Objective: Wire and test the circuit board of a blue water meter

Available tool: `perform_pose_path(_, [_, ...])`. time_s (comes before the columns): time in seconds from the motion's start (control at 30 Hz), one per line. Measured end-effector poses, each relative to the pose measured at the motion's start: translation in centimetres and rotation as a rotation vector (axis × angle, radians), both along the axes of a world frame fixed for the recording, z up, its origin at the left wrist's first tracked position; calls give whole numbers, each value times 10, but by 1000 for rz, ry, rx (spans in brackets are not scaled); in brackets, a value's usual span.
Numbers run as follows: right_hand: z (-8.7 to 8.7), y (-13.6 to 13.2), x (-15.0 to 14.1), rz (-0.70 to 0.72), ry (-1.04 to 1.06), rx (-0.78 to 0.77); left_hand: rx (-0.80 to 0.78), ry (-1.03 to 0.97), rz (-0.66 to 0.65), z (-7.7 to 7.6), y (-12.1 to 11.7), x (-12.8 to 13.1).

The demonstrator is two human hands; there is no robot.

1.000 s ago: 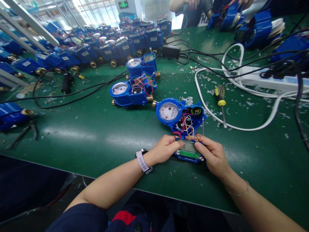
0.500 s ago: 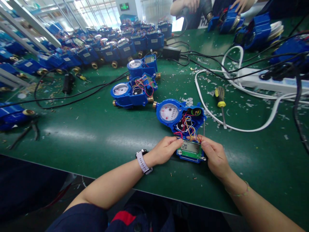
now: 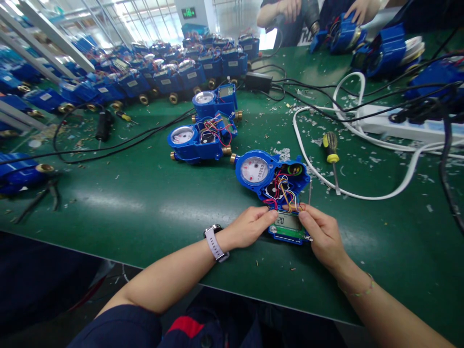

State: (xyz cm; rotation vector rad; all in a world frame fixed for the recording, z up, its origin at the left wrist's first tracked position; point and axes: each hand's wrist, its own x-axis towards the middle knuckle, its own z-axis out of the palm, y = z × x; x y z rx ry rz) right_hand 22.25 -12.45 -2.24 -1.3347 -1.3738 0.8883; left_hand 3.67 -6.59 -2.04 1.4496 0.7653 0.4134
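Note:
In front of me lies an opened blue water meter point(image 3: 254, 170) with a round white dial and coloured wires spilling from its housing. Those wires run to a green circuit board with an LCD point(image 3: 288, 221), set in a blue cover. My left hand point(image 3: 250, 226) grips the board's left edge, thumb on top. At the right edge, my right hand point(image 3: 321, 232) pinches the board between thumb and fingers; a thin metal rod shows just above that hand. The undersides of the fingers are hidden.
Two more blue meters point(image 3: 197, 140) sit beyond, left of centre. A yellow-black screwdriver point(image 3: 331, 147), white cable point(image 3: 395, 195) and power strip point(image 3: 384, 123) lie right. Many meters point(image 3: 163, 77) crowd the back left. Across the table, another person's hands point(image 3: 357, 9) hold a meter and a power tool.
The board and its cover have shifted slightly to the right between my hands. My right thumb sits slightly farther onto the board's corner. Both hands keep their grip.

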Motion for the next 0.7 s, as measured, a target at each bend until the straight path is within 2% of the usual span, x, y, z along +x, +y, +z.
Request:
perform_pose_path(0.3, [-3, 0, -1, -22, 56, -25, -9, -46, 15, -4, -1, -1])
perform_pose_path(0.5, [0, 0, -2, -25, 86, -42, -99, -70, 46, -12, -1, -1])
perform_pose_path(0.7, [2, 1, -3, -21, 95, -40, -131, -110, 51, -11, -1, 0])
